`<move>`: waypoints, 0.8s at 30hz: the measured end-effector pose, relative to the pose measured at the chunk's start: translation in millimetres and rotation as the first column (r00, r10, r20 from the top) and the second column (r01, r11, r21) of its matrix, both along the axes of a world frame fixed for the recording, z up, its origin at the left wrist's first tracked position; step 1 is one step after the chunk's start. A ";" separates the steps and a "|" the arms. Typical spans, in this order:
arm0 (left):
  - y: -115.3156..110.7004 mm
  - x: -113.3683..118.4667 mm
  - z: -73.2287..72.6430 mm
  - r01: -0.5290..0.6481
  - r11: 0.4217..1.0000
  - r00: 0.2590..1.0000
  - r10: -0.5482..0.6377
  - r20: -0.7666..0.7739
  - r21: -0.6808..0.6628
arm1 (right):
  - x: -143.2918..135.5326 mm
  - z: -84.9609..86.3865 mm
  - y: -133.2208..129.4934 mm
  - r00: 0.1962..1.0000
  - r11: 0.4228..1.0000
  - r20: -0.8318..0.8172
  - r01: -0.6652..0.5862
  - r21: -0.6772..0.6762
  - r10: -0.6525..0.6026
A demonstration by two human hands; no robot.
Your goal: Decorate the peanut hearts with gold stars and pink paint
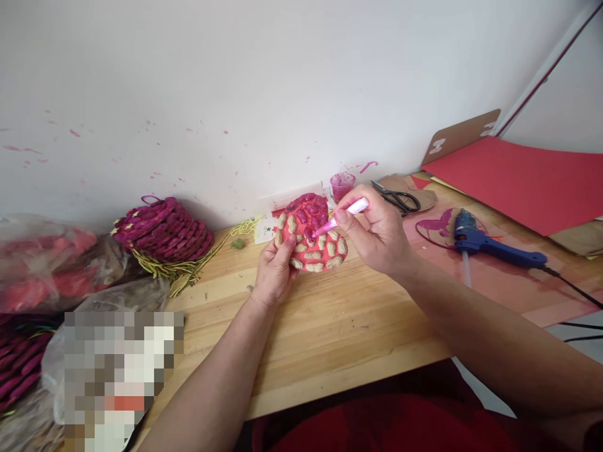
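My left hand [277, 267] grips the lower left edge of a red heart-shaped or rounded piece [293, 240] covered with peanuts in their shells, thumb on top. The upper peanuts are coated in magenta paint, while the lower ones keep their tan colour. Between the fingertips of my right hand [372, 229] is a slim white paintbrush [348, 212] stained pink. Its tip touches a magenta peanut near the middle of the piece. Behind, against the wall, stands a small clear cup [342, 185] smeared with magenta paint.
Black-handled scissors [400, 198] lie behind my right hand. A blue glue gun [499, 248] with a cord rests on the right, before red card sheets [522, 182]. On the left sit a stack of magenta peanut pieces [164, 232] with yellow cords and clear plastic bags [113, 301].
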State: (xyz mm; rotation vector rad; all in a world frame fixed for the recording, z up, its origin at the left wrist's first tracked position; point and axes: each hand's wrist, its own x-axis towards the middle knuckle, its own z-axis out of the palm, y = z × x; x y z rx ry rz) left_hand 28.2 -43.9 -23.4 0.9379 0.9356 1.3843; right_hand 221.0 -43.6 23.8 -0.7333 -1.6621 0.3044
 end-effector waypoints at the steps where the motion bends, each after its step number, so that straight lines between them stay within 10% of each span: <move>1: -0.2 0.1 0.5 -0.001 1.000 1.000 0.001 0.002 0.004 | -0.1 0.0 -0.1 1.000 1.000 0.011 -0.003 0.001 0.003; 24: -0.2 1.0 3.2 0.014 1.000 1.000 -0.014 0.006 -0.004 | 2.4 -4.3 3.3 0.997 0.995 -0.047 -0.060 -0.085 0.056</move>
